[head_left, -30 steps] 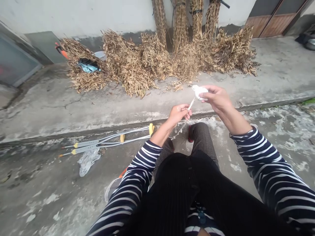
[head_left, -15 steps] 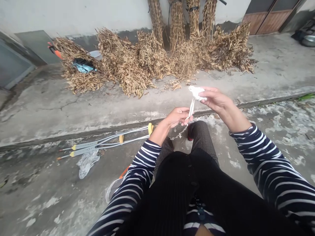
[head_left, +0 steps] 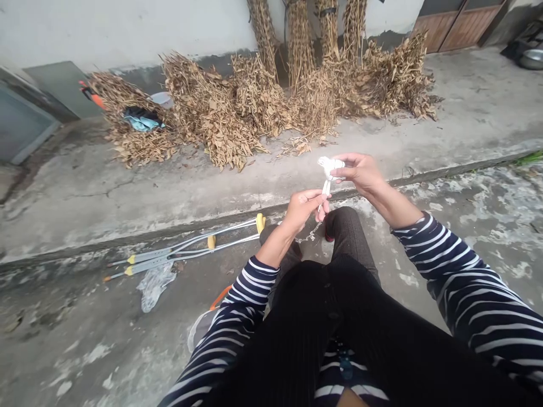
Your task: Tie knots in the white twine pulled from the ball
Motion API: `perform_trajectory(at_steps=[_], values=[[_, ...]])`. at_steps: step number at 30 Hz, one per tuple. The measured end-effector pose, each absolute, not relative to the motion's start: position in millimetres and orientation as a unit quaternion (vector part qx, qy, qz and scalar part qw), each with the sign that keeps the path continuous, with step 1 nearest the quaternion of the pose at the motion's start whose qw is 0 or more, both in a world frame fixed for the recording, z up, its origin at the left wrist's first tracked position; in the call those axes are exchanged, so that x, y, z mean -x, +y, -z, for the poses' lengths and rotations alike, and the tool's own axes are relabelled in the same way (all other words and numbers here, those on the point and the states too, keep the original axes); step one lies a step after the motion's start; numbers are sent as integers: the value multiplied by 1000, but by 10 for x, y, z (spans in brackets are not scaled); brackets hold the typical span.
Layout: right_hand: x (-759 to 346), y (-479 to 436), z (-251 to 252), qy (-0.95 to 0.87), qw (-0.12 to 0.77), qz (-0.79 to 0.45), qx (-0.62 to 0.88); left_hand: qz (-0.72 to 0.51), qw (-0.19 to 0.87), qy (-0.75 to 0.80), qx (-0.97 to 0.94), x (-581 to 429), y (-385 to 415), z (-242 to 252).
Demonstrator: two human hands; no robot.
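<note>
In front of my knees, both hands are on one small, soft white bundle (head_left: 330, 164) with strips coming off it; cloth or cord, I cannot tell. My right hand (head_left: 360, 172) is closed on the bundle's right side, thumb against fingers. Just below and to the left, my left hand (head_left: 306, 207) pinches the white strip (head_left: 326, 187) that runs down from the bundle. A thin, pale, crinkled strand (head_left: 311, 233) hangs beneath my left hand, toward my feet.
Two metal crutches (head_left: 182, 252) with yellow pads lie to the left, beside a clear plastic bag (head_left: 155, 285). Dried plant bundles (head_left: 224, 118) line the wall on a raised concrete ledge (head_left: 178, 189). A grey and orange item (head_left: 203, 322) shows by my left sleeve.
My right hand and the white bundle have come slightly lower and left, nearer my left hand. The strip between the hands looks shorter, and my left fingers have closed further.
</note>
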State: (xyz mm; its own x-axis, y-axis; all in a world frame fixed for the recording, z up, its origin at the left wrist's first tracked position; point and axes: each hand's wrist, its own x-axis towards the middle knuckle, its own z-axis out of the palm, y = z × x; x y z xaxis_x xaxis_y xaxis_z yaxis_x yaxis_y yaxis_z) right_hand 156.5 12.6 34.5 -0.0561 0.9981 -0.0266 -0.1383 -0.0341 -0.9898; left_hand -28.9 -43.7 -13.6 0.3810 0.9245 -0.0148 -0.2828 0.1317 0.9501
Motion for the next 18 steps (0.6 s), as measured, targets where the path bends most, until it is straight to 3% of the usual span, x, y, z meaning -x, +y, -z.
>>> perform_trajectory(at_steps=[6,11,15,18], values=[[-1648,91,-240,-670,485,-324,459,-419,705,365,-441,369,-377,111],[-1630,51,-156,-831,386,-114,383,-384,727,390,-416,450,-299,46],[-1544,-7,-101,-878,302,-66,365,-376,743,382,-400,470,-224,42],[-1526,-36,-39,-884,290,-74,359,-386,755,372,-378,447,-215,77]])
